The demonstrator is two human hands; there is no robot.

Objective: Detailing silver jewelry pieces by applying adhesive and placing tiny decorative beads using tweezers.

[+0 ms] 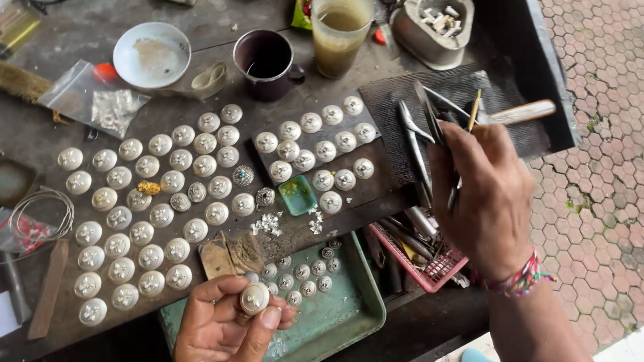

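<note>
The left hand (225, 322) pinched one white domed button (255, 297) face-up for viewing, while the right hand (486, 194) closed around tweezers (429, 117) over the tool mat (463, 121).

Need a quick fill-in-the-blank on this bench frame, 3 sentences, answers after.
1. The left hand holds one round white ____ between its fingertips.
2. The right hand reaches among the metal ____ beside the pink basket.
3. The dark mug stands between the white bowl and the plastic ____ of murky liquid.

Missing words: button; tools; cup
</note>
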